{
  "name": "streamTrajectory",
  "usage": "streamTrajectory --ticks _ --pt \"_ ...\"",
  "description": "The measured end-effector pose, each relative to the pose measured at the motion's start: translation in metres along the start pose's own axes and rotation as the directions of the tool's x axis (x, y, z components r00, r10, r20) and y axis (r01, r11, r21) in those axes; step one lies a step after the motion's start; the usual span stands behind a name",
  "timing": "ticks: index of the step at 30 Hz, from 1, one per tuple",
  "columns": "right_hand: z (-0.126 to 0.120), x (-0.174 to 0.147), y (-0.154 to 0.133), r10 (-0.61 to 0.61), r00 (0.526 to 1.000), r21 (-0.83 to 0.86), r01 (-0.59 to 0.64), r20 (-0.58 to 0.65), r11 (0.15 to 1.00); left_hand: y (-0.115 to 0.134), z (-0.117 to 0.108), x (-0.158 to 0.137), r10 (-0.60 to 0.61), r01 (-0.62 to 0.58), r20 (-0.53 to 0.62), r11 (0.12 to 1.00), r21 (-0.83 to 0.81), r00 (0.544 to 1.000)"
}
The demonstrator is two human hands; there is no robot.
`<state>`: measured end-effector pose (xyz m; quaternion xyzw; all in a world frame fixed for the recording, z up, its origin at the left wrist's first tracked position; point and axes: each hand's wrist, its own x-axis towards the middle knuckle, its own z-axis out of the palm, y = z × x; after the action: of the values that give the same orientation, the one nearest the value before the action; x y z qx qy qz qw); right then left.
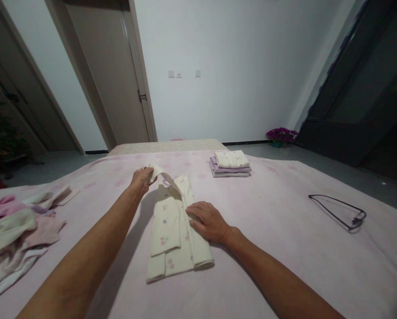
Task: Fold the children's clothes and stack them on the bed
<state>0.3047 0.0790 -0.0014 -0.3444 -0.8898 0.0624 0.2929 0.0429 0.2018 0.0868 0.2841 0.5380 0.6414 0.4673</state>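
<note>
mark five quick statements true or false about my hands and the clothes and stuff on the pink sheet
1. The left hand holds part of the cream garment raised. True.
2. The right hand is touching nothing. False: its fingers rest on the garment's right side.
3. The folded stack has a purple piece on top. False: the top piece is cream.
4. A thin black object lies to the right of the stack. True.
5. The loose clothes pile is neatly folded. False: it is jumbled.
</note>
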Motion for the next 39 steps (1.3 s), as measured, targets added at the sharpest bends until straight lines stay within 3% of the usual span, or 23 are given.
streamTrajectory --ticks 10,14,20,23,28,32,36,39 --pt "-0.015 0.008 -0.012 -0.136 0.956 -0.059 0.156 0.26 0.986 0.001 0.005 -0.014 0.055 -0.081 0.158 0.983 0.166 0.986" --pt "-0.015 0.01 -0.012 -0.109 0.962 -0.079 0.132 0.25 0.988 0.005 0.008 -0.021 0.104 -0.158 0.252 0.967 0.201 0.962" --pt "-0.007 0.017 -0.018 0.072 0.988 -0.091 -0.06 0.134 0.994 0.017 0.018 -0.04 0.189 -0.276 0.36 0.938 0.208 0.913" --pt "-0.011 0.017 -0.015 0.007 0.982 -0.005 -0.007 0.19 1.0 0.016 0.02 -0.052 0.209 -0.314 0.422 0.929 0.197 0.882" --pt "-0.021 0.011 -0.004 -0.165 0.928 0.086 0.145 0.333 0.986 0.002 0.017 -0.062 0.222 -0.386 0.497 0.885 0.258 0.839" --pt "-0.026 0.012 -0.005 -0.166 0.91 0.044 0.161 0.379 0.986 -0.004 0.013 -0.062 0.253 -0.446 0.496 0.835 0.322 0.831" --pt "-0.025 0.015 -0.01 -0.135 0.939 0.024 0.134 0.317 0.991 0.003 0.012 -0.066 0.258 -0.46 0.476 0.804 0.377 0.841" --pt "-0.018 0.014 -0.013 -0.102 0.955 0.023 0.1 0.277 0.995 0.009 0.009 -0.076 0.29 -0.544 0.537 0.734 0.406 0.792"
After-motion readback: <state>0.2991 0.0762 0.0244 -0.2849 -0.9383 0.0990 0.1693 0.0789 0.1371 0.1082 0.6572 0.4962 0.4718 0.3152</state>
